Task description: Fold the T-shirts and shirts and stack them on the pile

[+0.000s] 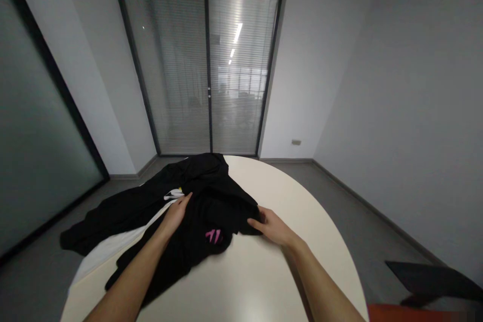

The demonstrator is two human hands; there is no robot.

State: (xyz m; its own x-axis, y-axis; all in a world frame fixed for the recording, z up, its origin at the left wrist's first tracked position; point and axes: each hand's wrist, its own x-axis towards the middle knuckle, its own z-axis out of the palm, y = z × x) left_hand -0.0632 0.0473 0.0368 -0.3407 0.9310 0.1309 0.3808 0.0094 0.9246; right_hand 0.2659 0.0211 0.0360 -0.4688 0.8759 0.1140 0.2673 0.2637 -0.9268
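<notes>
A black garment (206, 211) with a pink printed mark lies crumpled across the left half of the table. My right hand (269, 226) pinches its right-hand edge between thumb and fingers. Over on the left, my left hand (179, 211) rests against the black cloth, its fingertips partly hidden by the folds. A white strip of cloth (174, 194) shows just beyond that hand. Farther left spreads another length of black cloth (124, 211), with white fabric (109, 251) beneath it; whether these are separate garments I cannot tell.
The round white table (302, 211) carries the clothes, some of which hang past its left edge. A dark chair part (433, 279) and a red surface (418, 313) are at the lower right. Behind the table stand glass panels with blinds (181, 70).
</notes>
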